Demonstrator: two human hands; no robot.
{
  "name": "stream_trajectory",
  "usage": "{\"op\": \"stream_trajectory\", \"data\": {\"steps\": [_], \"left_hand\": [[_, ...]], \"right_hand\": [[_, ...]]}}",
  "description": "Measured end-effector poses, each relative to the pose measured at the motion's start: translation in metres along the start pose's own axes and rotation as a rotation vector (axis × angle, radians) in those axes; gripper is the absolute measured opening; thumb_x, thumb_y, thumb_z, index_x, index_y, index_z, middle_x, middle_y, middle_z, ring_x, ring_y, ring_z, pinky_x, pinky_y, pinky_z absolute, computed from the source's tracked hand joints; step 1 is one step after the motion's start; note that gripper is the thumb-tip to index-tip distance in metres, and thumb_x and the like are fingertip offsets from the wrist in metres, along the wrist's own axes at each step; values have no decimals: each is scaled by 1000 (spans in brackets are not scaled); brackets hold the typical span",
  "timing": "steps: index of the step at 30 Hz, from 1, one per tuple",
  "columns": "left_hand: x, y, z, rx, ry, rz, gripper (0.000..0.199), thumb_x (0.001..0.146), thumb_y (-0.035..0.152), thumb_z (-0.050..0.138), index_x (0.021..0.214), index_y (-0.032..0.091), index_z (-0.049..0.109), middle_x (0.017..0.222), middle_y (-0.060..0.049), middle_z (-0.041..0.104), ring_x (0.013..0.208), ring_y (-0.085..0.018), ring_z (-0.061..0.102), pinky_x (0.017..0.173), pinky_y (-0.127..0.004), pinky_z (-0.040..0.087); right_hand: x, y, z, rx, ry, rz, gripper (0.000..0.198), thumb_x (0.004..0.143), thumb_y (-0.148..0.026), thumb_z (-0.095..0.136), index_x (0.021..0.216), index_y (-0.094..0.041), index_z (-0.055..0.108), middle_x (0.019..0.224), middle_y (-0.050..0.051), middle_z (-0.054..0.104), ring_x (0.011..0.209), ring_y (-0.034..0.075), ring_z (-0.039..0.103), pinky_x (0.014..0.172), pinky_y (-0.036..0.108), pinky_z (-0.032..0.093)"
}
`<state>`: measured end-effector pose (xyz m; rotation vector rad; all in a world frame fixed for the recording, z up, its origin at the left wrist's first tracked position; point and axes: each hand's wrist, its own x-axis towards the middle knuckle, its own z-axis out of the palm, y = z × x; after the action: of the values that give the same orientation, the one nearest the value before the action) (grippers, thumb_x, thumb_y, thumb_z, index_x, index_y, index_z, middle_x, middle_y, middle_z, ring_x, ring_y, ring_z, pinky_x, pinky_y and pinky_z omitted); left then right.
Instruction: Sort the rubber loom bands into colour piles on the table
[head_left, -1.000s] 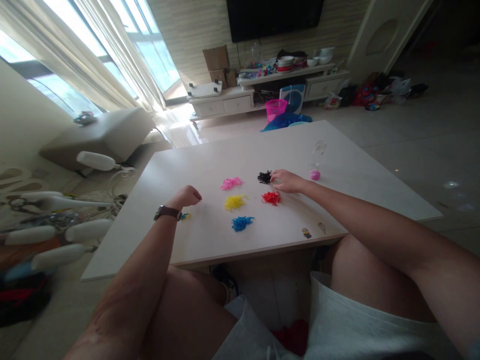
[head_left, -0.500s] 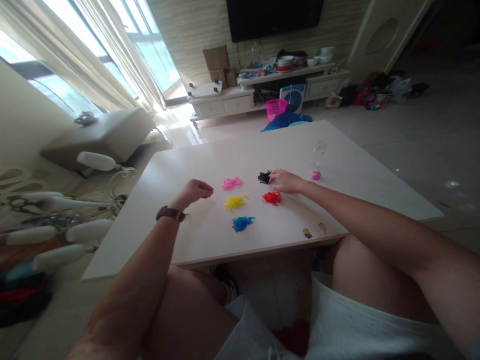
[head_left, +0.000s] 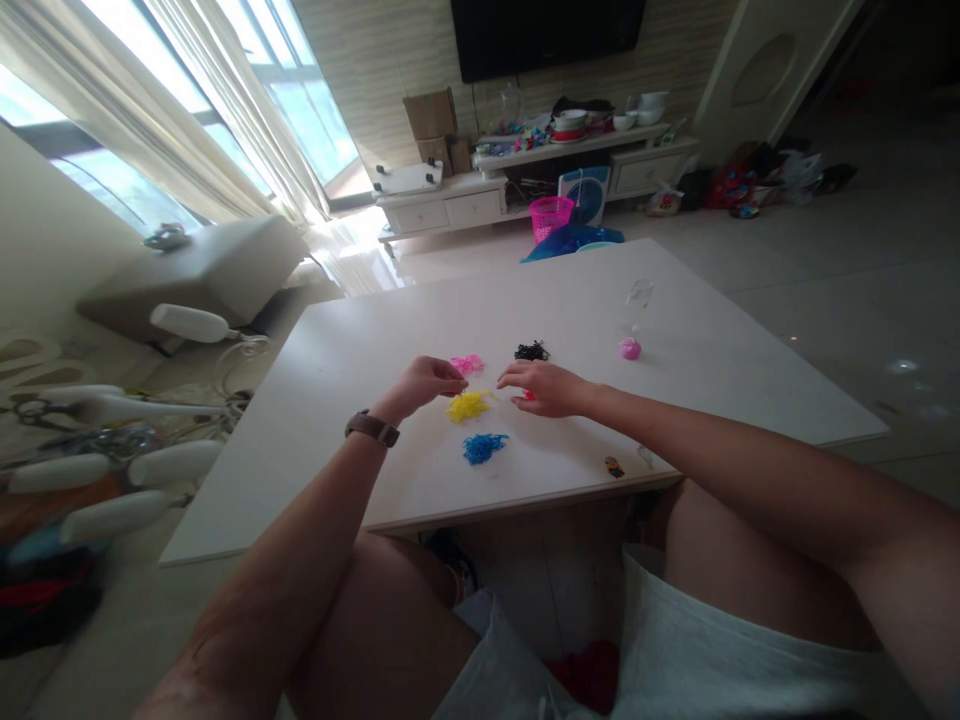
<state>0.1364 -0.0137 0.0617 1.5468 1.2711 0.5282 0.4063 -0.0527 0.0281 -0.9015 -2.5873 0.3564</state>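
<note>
Small stringy pieces lie in loose piles on the white table [head_left: 360, 340], sorted by colour. My left hand [head_left: 427, 385], with a watch on its wrist, is pinched closed by the pink pile [head_left: 470, 364] and the yellow pile [head_left: 466, 407]. Whatever its fingertips hold is too small to name. Over the red pile [head_left: 529, 395], mostly covering it, my right hand [head_left: 551, 388] hovers with fingers apart and nothing visible in them. Just beyond it lies the black pile [head_left: 532, 350]. The blue pile [head_left: 484, 448] is nearest to me.
A round pink object [head_left: 630, 349] sits on the right of the table, with a clear plastic item [head_left: 640, 294] behind it. A small yellow and blue cartoon figure [head_left: 614, 467] lies by the front edge. White lamp arms [head_left: 191, 323] stand beside the table's left side.
My left hand has moved right, from open tabletop to the pink and yellow piles. My right hand has left the black pile, shifting left and nearer to me over the red one.
</note>
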Motion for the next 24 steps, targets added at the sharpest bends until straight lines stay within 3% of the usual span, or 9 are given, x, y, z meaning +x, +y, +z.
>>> {"op": "stream_trajectory", "data": {"steps": [9, 24], "left_hand": [[0, 1, 21, -62, -57, 109, 35, 58, 37, 91, 76, 13, 72, 75, -9, 76, 73, -19, 70, 72, -34, 57], [-1, 1, 19, -76, -67, 167, 29, 60, 35, 89, 76, 14, 76, 77, -9, 77, 73, -20, 70, 72, -34, 56]], "right_hand": [[-1, -20, 7, 33, -91, -111, 54, 90, -23, 61, 144, -26, 55, 140, 9, 63, 124, 26, 59, 106, 44, 46], [-2, -20, 9, 5, -30, -92, 53, 92, -20, 58, 145, -23, 54, 142, 12, 60, 127, 27, 58, 107, 45, 47]]}}
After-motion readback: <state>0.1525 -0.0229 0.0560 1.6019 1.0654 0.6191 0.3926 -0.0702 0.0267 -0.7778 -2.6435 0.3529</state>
